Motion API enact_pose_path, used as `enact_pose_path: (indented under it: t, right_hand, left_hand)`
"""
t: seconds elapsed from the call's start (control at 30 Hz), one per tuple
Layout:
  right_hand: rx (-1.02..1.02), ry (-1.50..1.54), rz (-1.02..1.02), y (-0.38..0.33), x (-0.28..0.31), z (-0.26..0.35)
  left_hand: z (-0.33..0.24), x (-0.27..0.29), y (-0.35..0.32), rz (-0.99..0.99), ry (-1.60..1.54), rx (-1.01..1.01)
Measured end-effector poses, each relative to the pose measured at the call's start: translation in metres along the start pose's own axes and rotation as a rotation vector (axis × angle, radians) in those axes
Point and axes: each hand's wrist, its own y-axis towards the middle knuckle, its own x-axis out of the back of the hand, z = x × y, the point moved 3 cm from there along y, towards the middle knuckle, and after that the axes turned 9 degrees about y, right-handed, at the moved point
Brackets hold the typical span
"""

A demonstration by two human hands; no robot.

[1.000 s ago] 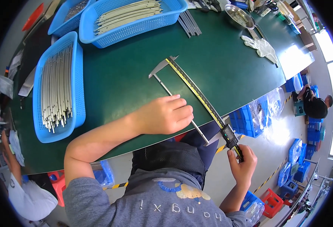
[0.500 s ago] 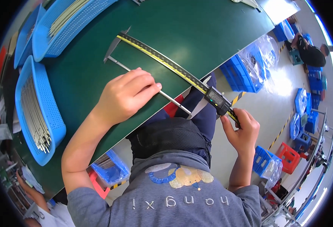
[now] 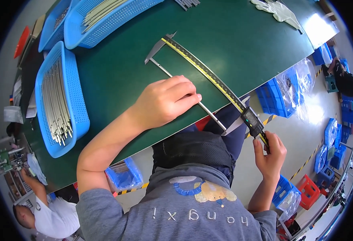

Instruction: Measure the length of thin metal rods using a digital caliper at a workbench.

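Note:
A long digital caliper with a yellow scale lies slanted across the green table, its sliding head past the table's near edge. A thin metal rod lies between its jaws. My left hand rests on the rod's middle, fingers closed over it and pressing it to the table. My right hand grips the caliper's near end just below the sliding head, off the table's edge.
Blue baskets of metal rods stand at the left and far left. White gloves lie at the far right. Blue and red crates sit on the floor to the right. Another person is at lower left.
The view has swung about, so caliper and rod sit differently in the picture. Both hands keep the same hold on rod and caliper end.

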Motion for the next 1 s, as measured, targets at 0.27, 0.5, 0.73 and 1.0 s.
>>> enact_pose_path:
  t: [0.27,0.5,0.73,1.0]
  right_hand:
    - [-0.006,-0.005,0.000,-0.0003,0.0004,0.0005]
    - [-0.001,-0.008,-0.003,0.0011,-0.0004,0.0035]
    - [-0.004,-0.011,-0.030,-0.0002,-0.0029,0.0027]
    - [-0.046,-0.090,-0.058,0.0004,-0.0045,0.0039]
  left_hand:
    - [0.0012,-0.0003,0.0004,-0.045,0.065,-0.060]
    - [0.0033,0.0035,0.0028,-0.051,0.047,-0.042]
    - [0.0032,0.0078,0.0027,0.058,0.024,0.005]
    - [0.0047,0.0077,0.0064,0.013,0.023,-0.038]
